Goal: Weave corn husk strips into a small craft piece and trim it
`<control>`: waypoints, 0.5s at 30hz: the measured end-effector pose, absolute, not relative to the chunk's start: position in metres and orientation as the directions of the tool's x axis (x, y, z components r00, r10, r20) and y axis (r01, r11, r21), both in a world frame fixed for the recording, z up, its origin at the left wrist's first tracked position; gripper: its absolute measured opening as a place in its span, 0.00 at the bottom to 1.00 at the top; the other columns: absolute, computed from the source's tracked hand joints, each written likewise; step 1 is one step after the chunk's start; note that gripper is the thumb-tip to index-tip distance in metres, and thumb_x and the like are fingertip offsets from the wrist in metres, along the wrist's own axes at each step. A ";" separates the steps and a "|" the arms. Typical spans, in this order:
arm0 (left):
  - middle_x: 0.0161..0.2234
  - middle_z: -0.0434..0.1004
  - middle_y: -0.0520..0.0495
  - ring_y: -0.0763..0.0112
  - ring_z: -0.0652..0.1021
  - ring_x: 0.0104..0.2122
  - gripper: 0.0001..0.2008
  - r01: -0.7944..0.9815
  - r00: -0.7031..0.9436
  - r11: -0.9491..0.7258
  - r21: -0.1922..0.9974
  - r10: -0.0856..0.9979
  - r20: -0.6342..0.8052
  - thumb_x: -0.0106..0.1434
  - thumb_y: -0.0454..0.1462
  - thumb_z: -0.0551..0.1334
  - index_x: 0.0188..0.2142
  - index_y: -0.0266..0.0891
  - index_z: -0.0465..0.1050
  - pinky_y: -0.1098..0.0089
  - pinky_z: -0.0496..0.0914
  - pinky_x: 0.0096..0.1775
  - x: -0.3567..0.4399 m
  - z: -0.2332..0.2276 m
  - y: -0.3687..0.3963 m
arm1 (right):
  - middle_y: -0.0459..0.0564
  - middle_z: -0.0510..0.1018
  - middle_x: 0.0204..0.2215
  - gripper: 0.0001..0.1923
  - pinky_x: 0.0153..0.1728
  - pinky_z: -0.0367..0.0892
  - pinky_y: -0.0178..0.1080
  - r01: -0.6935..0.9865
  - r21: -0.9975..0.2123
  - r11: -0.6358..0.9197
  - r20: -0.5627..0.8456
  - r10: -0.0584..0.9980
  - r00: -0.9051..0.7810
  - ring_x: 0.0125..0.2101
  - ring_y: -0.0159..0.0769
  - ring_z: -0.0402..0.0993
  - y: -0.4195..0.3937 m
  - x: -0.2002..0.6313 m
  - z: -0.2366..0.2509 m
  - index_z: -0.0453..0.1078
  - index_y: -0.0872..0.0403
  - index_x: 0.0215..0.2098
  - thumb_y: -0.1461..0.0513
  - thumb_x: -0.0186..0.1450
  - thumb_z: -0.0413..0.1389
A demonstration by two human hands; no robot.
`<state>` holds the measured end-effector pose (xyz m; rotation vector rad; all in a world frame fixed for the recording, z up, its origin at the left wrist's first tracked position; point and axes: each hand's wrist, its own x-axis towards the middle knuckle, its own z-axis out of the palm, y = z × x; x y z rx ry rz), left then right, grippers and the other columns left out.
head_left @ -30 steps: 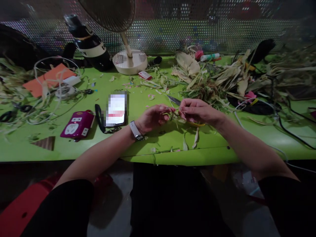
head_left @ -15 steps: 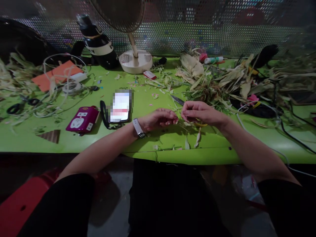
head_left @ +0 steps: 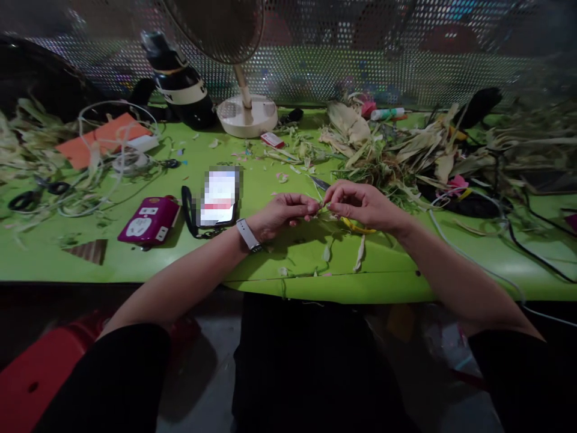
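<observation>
Currently, both hands meet above the front centre of the green counter point(head_left: 135, 264). The left hand point(head_left: 282, 214) and the right hand point(head_left: 360, 204) each pinch one end of a thin husk strip point(head_left: 321, 206) between thumb and fingertips, so each grip is clenched on that strip. The strip sits between the two hands, just above the counter surface; its detail is too small to resolve. A white watch point(head_left: 246, 235) sits on the left wrist. Loose husk scraps point(head_left: 359, 254) lie just below the hands. A phone point(head_left: 219, 197) and a magenta device point(head_left: 148, 220) lie to the left. A fan base point(head_left: 247, 115) stands at the rear, with a husk pile point(head_left: 406, 150) to its right.
</observation>
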<state>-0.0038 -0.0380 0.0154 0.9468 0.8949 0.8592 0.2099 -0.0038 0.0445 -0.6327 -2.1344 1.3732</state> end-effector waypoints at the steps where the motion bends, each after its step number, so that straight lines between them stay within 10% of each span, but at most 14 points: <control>1: 0.24 0.75 0.52 0.85 0.70 0.20 0.13 -0.205 0.362 0.334 0.920 0.899 -0.246 0.45 0.35 0.74 0.29 0.31 0.75 0.84 0.55 0.16 -0.004 0.015 -0.038 | 0.48 0.71 0.33 0.17 0.33 0.63 0.34 0.116 -0.887 0.446 0.230 0.646 -0.728 0.31 0.29 0.65 -0.004 0.209 0.044 0.68 0.56 0.29 0.50 0.62 0.60; 15: 0.25 0.79 0.47 0.76 0.76 0.22 0.15 0.047 0.451 0.163 0.985 0.877 -0.167 0.51 0.42 0.71 0.31 0.32 0.76 0.77 0.71 0.22 0.003 0.011 -0.050 | 0.45 0.73 0.26 0.14 0.25 0.60 0.33 0.182 -0.900 0.395 0.217 0.771 -0.599 0.24 0.28 0.65 -0.019 0.195 0.037 0.69 0.54 0.37 0.51 0.65 0.56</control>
